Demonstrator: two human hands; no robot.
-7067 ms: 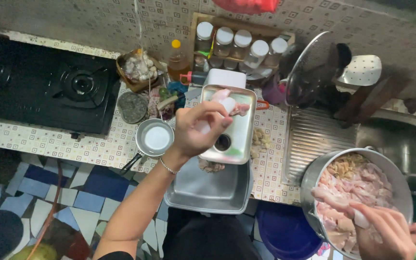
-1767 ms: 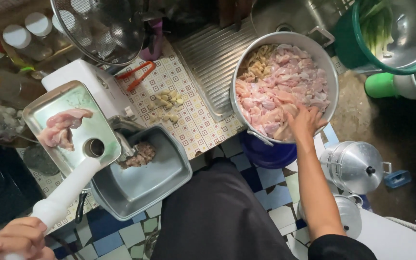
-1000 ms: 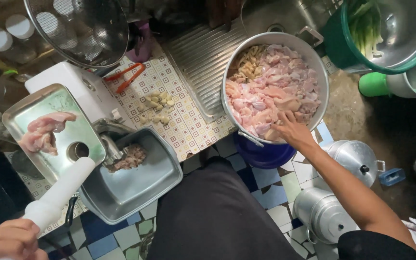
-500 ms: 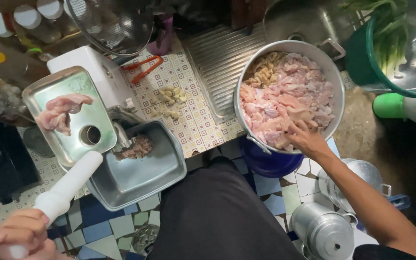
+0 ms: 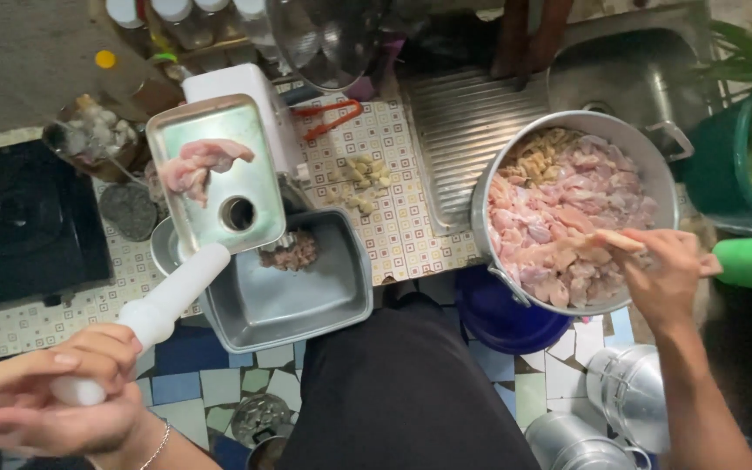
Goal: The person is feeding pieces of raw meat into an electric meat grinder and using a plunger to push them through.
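Note:
My left hand (image 5: 54,392) grips a white plastic pusher (image 5: 163,309) at the lower left, its tip near the meat grinder's metal feed tray (image 5: 211,174). Raw chicken pieces (image 5: 202,165) lie on that tray beside its round hole. Below the grinder's outlet a grey rectangular pan (image 5: 298,292) holds a small heap of ground meat (image 5: 289,252). My right hand (image 5: 668,274) is over the near rim of a large metal pot (image 5: 567,148) full of raw chicken, pinching a strip of chicken (image 5: 572,248).
A black gas stove (image 5: 19,226) sits at the left. A ribbed steel drainboard (image 5: 472,139) and sink lie behind the pot. Spice jars, a bowl of garlic (image 5: 97,139) and loose garlic cloves (image 5: 354,183) sit on the tiled counter. Aluminium pots (image 5: 628,400) stand on the floor.
My right hand reached into the pot, dug among the chicken and now lifts a strip at the near rim. My left hand took the pusher out of the grinder and keeps it low.

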